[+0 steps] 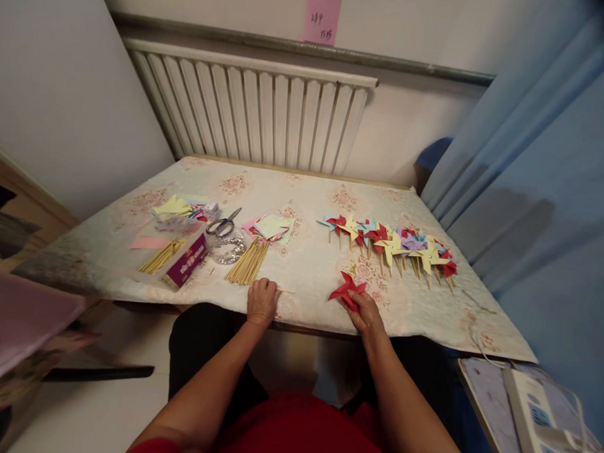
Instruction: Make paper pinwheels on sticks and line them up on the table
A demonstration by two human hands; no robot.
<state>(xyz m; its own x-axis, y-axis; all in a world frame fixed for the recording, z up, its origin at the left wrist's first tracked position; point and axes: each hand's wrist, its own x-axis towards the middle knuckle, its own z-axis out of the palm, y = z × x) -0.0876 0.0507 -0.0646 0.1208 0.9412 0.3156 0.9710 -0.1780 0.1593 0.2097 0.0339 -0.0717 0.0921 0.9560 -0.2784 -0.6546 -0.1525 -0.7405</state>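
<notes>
Right hand (366, 310) pinches the red paper pinwheel (347, 288) at the bench (308, 266) front edge. Left hand (261, 300) is closed on a wooden stick (283, 291). The pinwheel is probably light and easily creased: grip at the hub, not the blades.

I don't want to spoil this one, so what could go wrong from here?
The red pinwheel in your right hand hangs near the table edge and could slip off. The thin stick in your left hand might snap or jab a finger. The loose stick bundle just beyond that hand could scatter if nudged.
</notes>
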